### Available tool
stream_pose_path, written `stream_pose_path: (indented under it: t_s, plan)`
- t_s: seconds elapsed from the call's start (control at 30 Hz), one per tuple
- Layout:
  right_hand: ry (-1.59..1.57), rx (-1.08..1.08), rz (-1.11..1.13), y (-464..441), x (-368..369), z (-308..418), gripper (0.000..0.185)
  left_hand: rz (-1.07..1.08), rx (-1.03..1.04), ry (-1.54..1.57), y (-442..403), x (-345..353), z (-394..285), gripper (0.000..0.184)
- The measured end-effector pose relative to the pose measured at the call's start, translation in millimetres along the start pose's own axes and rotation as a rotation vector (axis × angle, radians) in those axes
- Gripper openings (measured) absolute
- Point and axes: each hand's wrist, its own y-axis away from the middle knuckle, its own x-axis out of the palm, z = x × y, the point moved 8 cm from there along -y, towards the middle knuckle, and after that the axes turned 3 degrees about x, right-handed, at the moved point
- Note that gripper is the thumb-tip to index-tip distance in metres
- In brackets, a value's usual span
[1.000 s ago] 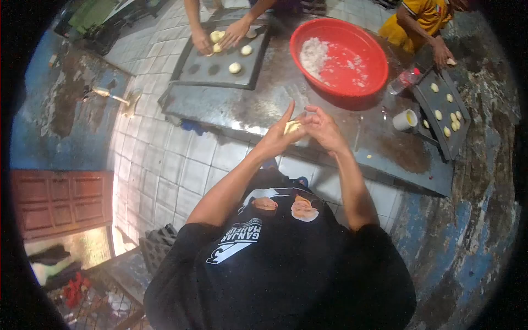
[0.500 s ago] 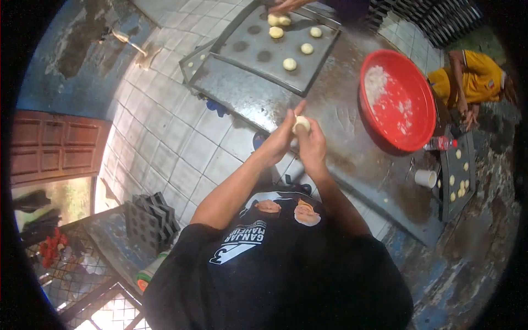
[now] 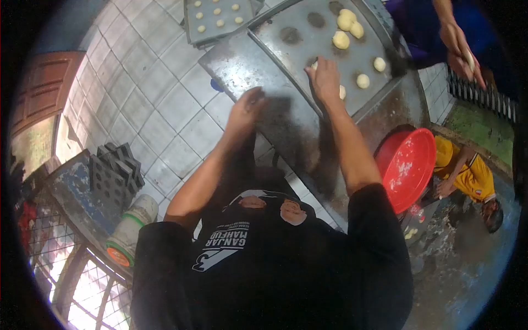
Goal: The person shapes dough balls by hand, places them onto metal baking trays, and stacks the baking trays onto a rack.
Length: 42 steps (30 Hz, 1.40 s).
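My right hand [image 3: 325,82] reaches over the large metal baking tray [image 3: 286,60], its fingers closed on a pale dough ball [image 3: 314,65] at the tray's near side. Part of another dough ball [image 3: 342,92] shows beside my right wrist. Two more, a dough ball [image 3: 363,81] and a dough ball [image 3: 379,64], lie farther right. Three larger dough lumps, one dough lump [image 3: 341,40] among them, sit near the far end. My left hand [image 3: 246,109] hovers by the metal table's edge [image 3: 234,60], loosely curled with fingers apart, holding nothing visible.
A smaller tray [image 3: 192,30] with several dough balls stands beyond the table. At right is a red basin [image 3: 404,170] with white residue. A co-worker's hand [image 3: 461,49] holds dough at upper right. A person in yellow [image 3: 465,170] sits beyond the basin. Stacked dark moulds [image 3: 113,179] stand left.
My hands were together around a dough ball and have come apart. The right moved onto the tray with the ball; the left drew away leftward. The view has shifted.
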Motion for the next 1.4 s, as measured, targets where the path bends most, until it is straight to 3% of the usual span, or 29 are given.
stream_pose_path:
  t_s: [0.03,0.07,0.13,0.23,0.37,0.43,0.5,0.57,0.6,0.67,0.7,0.73,0.77,0.83,0.87,0.93,0.97,1.0,1.03,1.07,1.13,1.17,1.23,1.3,1.37,1.4]
  plan:
    - [0.19,-0.076,0.148,-6.1,24.4,2.2,0.055,-0.023,-0.075,-0.051,-1.2,-20.1,0.8,0.042]
    - [0.19,-0.081,0.169,-10.6,36.6,-0.7,0.055,-0.034,-0.092,-0.043,-0.1,-38.0,3.1,0.042]
    - [0.107,-0.214,0.097,-18.4,51.2,5.7,0.059,-0.136,-0.099,-0.162,1.2,-77.0,8.2,0.04]
    - [0.173,-0.229,0.054,-11.7,64.1,6.4,0.057,-0.22,-0.121,-0.214,2.2,-113.0,22.8,0.04]
    - [0.301,-0.286,0.179,-28.9,51.9,2.7,0.059,-0.246,-0.131,-0.107,-11.0,-112.1,25.0,0.037]
    - [-0.453,-0.004,0.468,-47.4,44.3,-26.9,0.059,-0.221,-0.103,-0.068,-16.0,-102.1,14.2,0.037]
    - [-0.579,0.381,0.497,-82.6,-3.4,-51.1,0.048,-0.21,-0.09,-0.05,-13.1,-96.4,5.1,0.037]
    - [-0.523,0.424,-0.07,-101.9,-23.4,-108.3,0.037,-0.137,-0.107,-0.118,-11.5,-83.5,-2.9,0.037]
    - [-0.539,0.422,-0.087,-106.8,-2.7,-131.4,0.037,-0.132,-0.091,-0.044,-10.0,-76.5,-2.5,0.035]
    - [-0.06,0.129,-0.341,-105.1,7.8,-141.8,0.032,-0.084,-0.07,-0.08,-8.3,-61.7,-11.1,0.033]
    - [-0.069,0.141,-0.36,-98.0,-2.0,-125.9,0.032,-0.038,-0.065,-0.097,-5.9,-50.5,-16.1,0.032]
    - [-0.159,0.285,-0.289,-90.5,-1.8,-119.1,0.032,-0.025,-0.082,-0.038,-3.4,-39.4,-18.8,0.03]
    - [-0.248,0.426,-0.22,-78.2,-6.6,-105.9,0.032,-0.003,-0.071,-0.051,0.9,-28.3,-23.8,0.03]
    - [-0.486,0.436,-0.162,-46.7,-29.0,-72.5,0.034,0.011,-0.035,-0.164,6.9,-3.4,-33.6,0.033]
    - [-0.546,0.409,-0.124,-21.3,-45.8,-44.1,0.034,0.002,0.131,-0.071,8.5,12.0,-35.3,0.037]
    - [-0.689,0.48,0.002,53.2,-46.1,-2.1,0.032,-0.033,0.138,0.057,20.6,51.9,-39.6,0.04]
    - [-0.771,0.295,0.037,90.3,-54.2,30.7,0.031,-0.109,0.12,0.18,29.7,66.4,-41.6,0.042]
    - [-0.641,0.137,0.035,126.2,-91.4,63.3,0.032,-0.016,-0.015,0.326,42.5,91.9,-40.2,0.04]
    - [-0.505,-0.012,0.04,159.6,-124.7,94.2,0.032,0.042,-0.01,0.316,53.0,108.4,-33.9,0.04]
    - [-0.49,0.014,-0.006,189.2,-137.0,98.0,0.032,0.124,-0.048,0.293,62.0,124.8,-18.2,0.037]
    - [-0.557,0.196,-0.359,247.2,-174.3,81.4,0.032,0.165,-0.091,0.17,103.8,159.8,-20.3,0.036]
    - [-0.548,0.218,-0.403,276.8,-179.3,72.2,0.032,0.209,-0.085,0.15,120.2,171.8,-9.0,0.036]
    - [-0.483,0.193,-0.302,329.5,-166.6,60.3,0.031,0.29,0.087,-0.183,146.6,189.6,11.1,0.038]
    - [-0.572,0.312,-0.325,374.5,-172.7,43.6,0.029,0.329,0.2,-0.227,185.1,219.0,8.8,0.038]
    - [-1.034,0.726,-0.356,426.4,-150.7,10.7,0.026,0.319,-0.057,0.055,221.7,244.7,30.2,0.038]
    - [-0.938,0.612,-0.596,442.6,-162.2,5.4,0.025,0.426,-0.101,0.092,229.7,261.0,37.4,0.038]
